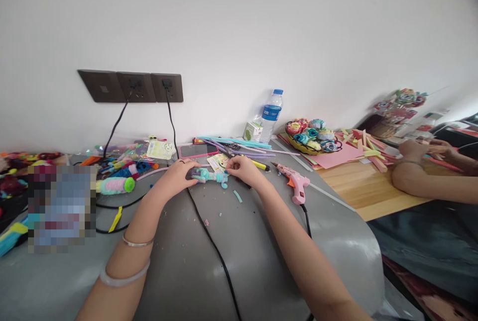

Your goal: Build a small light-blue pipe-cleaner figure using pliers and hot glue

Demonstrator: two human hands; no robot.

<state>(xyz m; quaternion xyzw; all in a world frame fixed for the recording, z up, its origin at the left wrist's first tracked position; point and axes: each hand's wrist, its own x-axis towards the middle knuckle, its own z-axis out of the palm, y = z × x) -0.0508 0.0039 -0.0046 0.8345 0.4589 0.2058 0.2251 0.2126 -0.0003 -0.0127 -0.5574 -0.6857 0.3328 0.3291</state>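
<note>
A small fuzzy figure of teal and purple pipe cleaner (pixel 209 175) lies on its side just above the grey table (pixel 269 261). My left hand (pixel 178 177) is closed around its left end, thumb and fingers on either side. At its right end, my right hand (pixel 243 169) has thumb and forefinger pinched together. Whatever is between those fingertips is too small to tell. A short teal pipe cleaner piece (pixel 238 196) lies just in front of my right hand. Behind the hands are a printed card (pixel 218 162) and a phone with a pink edge (pixel 197 150).
A pink glue gun (pixel 296 182) rests on the right, its black cord trailing forward. Behind stand a water bottle (pixel 271 116) and long pipe cleaners (pixel 239 143). A fuzzy caterpillar-like piece (pixel 115 185) lies left. At far right, a co-worker's hands (pixel 414 151) are over a wooden table (pixel 353 186).
</note>
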